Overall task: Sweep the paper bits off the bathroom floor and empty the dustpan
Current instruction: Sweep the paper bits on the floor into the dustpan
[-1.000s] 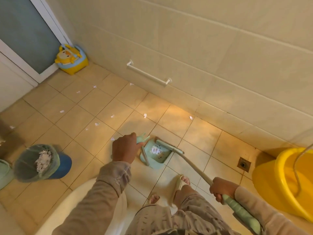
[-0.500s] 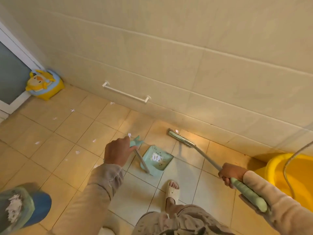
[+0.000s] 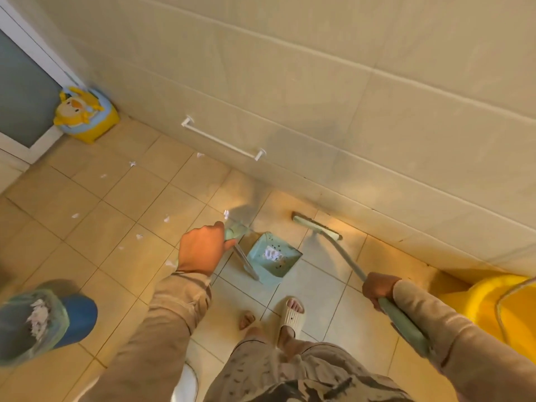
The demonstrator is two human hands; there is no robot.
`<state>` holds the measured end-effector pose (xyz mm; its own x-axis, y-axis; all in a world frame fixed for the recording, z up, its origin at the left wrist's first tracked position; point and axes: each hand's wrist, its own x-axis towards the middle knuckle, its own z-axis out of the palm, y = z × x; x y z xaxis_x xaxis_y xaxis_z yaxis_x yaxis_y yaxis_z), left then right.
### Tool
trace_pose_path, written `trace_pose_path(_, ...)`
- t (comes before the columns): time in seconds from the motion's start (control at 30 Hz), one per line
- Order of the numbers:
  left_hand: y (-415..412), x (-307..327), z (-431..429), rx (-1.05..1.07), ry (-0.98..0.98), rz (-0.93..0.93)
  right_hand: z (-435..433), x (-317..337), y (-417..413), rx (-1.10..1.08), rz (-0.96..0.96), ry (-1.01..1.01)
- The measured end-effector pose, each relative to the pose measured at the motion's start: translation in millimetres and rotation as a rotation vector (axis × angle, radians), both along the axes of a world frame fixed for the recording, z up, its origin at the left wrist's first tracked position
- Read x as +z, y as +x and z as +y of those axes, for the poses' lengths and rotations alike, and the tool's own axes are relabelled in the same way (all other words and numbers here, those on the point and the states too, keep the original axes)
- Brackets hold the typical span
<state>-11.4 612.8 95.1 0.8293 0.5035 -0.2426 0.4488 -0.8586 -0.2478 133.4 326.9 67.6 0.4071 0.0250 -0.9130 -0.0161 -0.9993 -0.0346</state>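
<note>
Right hand (image 3: 378, 290): closed around the pale green broom handle (image 3: 403, 324) low on its grip, sleeve and forearm running down-right out of view, shaft angled up-left to the broom head (image 3: 316, 227), which lies flat against the foot of the wall, well short of the scattered bits. Left hand (image 3: 200, 250): fist wrapped on the top of the dustpan's upright handle (image 3: 245, 261), knuckles up, arm extended forward. Dustpan (image 3: 271, 258): on the floor between the hands, mouth turned toward the broom, a small white clump already inside. Paper bits (image 3: 76, 215): strewn over the tiles to the left, several near the left hand. Lined bin (image 3: 37, 317): lower left, part-filled. Advised: short, low strokes drawn toward the pan mouth, pan lip pressed flat on the tile, pan shifted left toward the remaining bits.
</note>
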Motion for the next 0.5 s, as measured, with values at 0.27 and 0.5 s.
trace_pose_path(0.27, -5, -3, 2, 0.033, -0.063, -0.024, -21, 12, -43, 0.085, 0.165, -0.050)
trace_pose_path(0.5, -11, -4, -2, 0.024, -0.066, -0.002, -32, 35, -26, -0.127, 0.271, -0.008)
